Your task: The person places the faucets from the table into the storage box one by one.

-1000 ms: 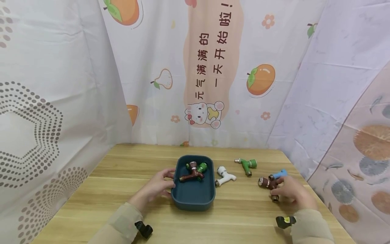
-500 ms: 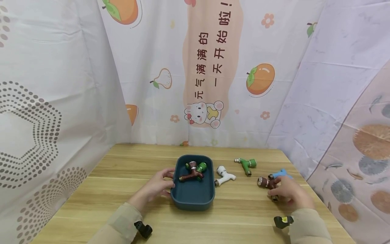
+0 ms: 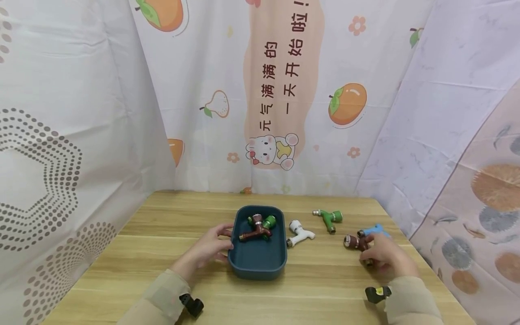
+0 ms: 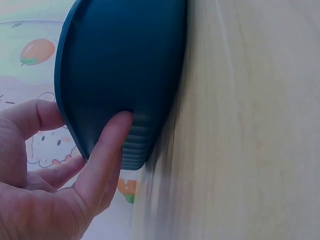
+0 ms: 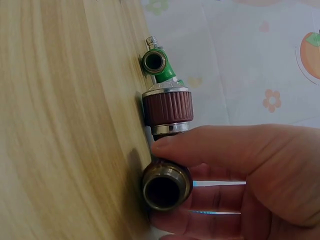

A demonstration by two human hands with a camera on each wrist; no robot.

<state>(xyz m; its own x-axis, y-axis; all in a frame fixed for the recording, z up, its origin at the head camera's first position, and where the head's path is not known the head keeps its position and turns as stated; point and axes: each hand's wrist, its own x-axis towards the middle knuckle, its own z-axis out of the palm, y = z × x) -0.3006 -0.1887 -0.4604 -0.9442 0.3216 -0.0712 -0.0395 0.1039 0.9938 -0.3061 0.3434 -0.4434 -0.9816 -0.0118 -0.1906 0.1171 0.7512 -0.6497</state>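
Observation:
My right hand (image 3: 386, 255) pinches a brown tap (image 3: 352, 242) with a ribbed knob between thumb and fingers, at the right of the table. In the right wrist view the thumb lies across the tap's neck, and its round metal opening (image 5: 165, 192) faces the camera. My left hand (image 3: 209, 248) touches the outer left wall of a dark teal basin (image 3: 257, 268), fingers spread and fairly straight. Inside the basin lie another brown tap (image 3: 257, 232) and a green tap (image 3: 269, 221) partly under it. A blue tap (image 3: 373, 230) lies just behind my right hand, partly hidden.
On the wooden table (image 3: 183, 207), a white tap (image 3: 299, 234) lies right of the basin. Another green tap (image 3: 328, 220) lies farther back. Printed curtains (image 3: 203, 149) enclose the table at the back and both sides.
My right hand has shifted slightly left, and the brown tap in it has turned a little, its lower end now more covered by the fingers. The left hand and basin stay put.

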